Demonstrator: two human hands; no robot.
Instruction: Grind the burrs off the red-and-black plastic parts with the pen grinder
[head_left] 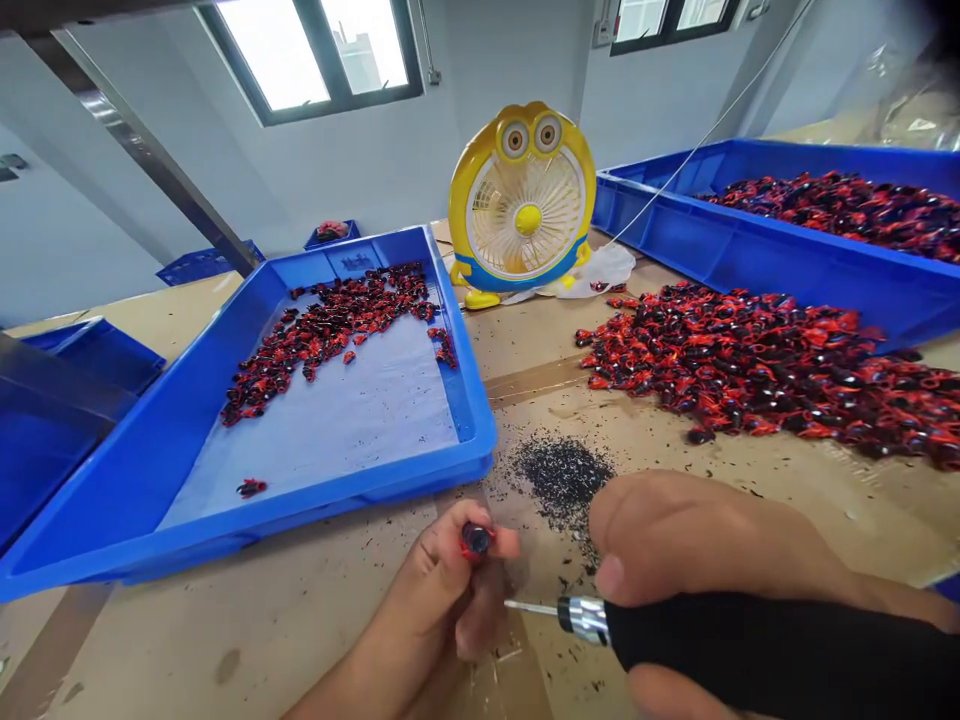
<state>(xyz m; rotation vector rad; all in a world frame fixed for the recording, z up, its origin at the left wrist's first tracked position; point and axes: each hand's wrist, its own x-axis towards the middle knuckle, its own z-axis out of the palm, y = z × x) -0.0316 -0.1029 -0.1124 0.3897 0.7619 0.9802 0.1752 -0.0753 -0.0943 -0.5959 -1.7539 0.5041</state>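
Note:
In my left hand (450, 590), thumb and fingers pinch a small red-and-black part (477, 540), its round dark end turned up toward me. My right hand (675, 545) is wrapped around a black-handled powered screwdriver (720, 640) with a silver collar. Its thin bit (531, 607) points left at my left hand, just below the part and apart from it. Beyond my hands, on the table, lies a heap of black shavings (566, 475). A blue tray (480, 430) at the left holds similar red-and-black parts (322, 330) on a white sheet.
A big pile of red-and-black parts (765, 360) covers the table at the right. Behind it stands a blue bin (660, 225) filled with more. A yellow fan (459, 215) stands at the back between tray and bin. A metal post (142, 150) rises at the left.

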